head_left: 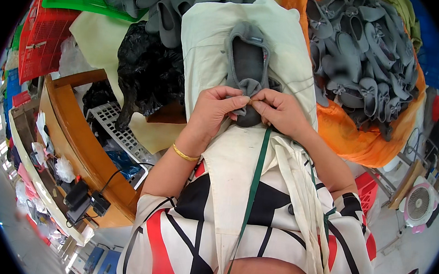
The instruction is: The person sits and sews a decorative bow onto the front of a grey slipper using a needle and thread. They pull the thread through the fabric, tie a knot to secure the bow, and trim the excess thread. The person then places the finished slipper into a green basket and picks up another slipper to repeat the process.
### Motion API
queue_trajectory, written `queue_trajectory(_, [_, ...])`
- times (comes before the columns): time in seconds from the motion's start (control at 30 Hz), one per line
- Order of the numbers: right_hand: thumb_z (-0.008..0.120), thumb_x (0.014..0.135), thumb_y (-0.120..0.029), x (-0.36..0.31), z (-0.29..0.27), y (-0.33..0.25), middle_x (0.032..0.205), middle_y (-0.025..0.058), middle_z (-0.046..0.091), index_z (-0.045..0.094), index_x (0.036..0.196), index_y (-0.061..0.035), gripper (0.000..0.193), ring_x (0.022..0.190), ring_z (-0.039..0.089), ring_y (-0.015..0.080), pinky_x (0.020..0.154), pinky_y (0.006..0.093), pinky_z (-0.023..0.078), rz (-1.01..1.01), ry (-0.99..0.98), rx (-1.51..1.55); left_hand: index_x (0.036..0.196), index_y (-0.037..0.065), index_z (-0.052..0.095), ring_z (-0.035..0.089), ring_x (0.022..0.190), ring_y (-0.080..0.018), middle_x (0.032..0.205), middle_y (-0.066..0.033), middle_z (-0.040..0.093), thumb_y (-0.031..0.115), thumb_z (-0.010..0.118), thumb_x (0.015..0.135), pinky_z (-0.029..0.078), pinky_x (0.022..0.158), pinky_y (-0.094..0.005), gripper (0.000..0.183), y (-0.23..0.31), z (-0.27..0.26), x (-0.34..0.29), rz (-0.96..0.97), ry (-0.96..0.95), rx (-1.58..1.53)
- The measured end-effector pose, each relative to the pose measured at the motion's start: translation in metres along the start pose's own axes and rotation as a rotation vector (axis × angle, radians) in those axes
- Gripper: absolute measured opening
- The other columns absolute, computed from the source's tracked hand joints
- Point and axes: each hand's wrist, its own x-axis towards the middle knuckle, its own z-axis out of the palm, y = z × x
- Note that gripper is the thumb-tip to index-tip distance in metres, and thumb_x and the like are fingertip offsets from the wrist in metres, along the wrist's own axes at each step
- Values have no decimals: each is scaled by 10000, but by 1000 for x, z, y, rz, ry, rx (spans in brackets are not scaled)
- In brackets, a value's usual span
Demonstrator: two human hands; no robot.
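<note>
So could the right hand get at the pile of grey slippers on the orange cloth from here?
Probably yes: the pile of grey slippers lies uncovered just beyond the right hand, though its fingers are pinching the grey slipper.

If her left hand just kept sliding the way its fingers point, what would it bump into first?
The left hand points right, across the grey slipper it pinches. It would probably meet the right hand first, since their fingertips nearly touch over the slipper's heel, though depth is hard to judge.

Grey felt slipper lying opening-up on pale cloth, near end pinched between fingertips
</note>
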Motion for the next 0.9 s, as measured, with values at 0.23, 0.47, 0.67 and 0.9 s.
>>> queue_trajectory(0.23, [608, 977, -147, 5, 4, -7, 682, -18, 592, 647, 965, -15, 138, 582, 533, 45, 525, 218, 425, 46, 9, -21, 974, -10, 692, 642, 685, -106, 840, -55, 702, 78, 793, 830, 491, 553, -223, 197, 1, -5, 3, -35, -15, 18])
queue_trajectory(0.47, [620, 977, -170, 6, 4, -11, 680, -20, 589, 626, 939, -30, 145, 584, 529, 40, 526, 209, 428, 100, 24, -52, 985, -1, 689, 621, 700, -89, 835, -41, 688, 76, 779, 847, 491, 573, -224, 182, -1, 0, 1, -16, -25, 66])
queue_trajectory(0.67, [609, 982, -170, 4, 8, -9, 719, -16, 607, 608, 927, -34, 147, 608, 527, 42, 549, 211, 428, 33, 64, -86, 1036, 39, 673, 615, 790, -71, 934, -19, 680, 153, 705, 928, 508, 657, -220, 161, -6, 2, -3, 136, -73, 104])
queue_trajectory(0.9, [598, 987, -175, 4, 10, -15, 782, -10, 632, 593, 947, -33, 147, 630, 531, 40, 564, 202, 429, 22, 46, -31, 1044, 54, 626, 683, 797, -126, 938, -43, 685, 132, 671, 945, 538, 629, -226, 134, -8, -2, -1, -18, -129, -105])
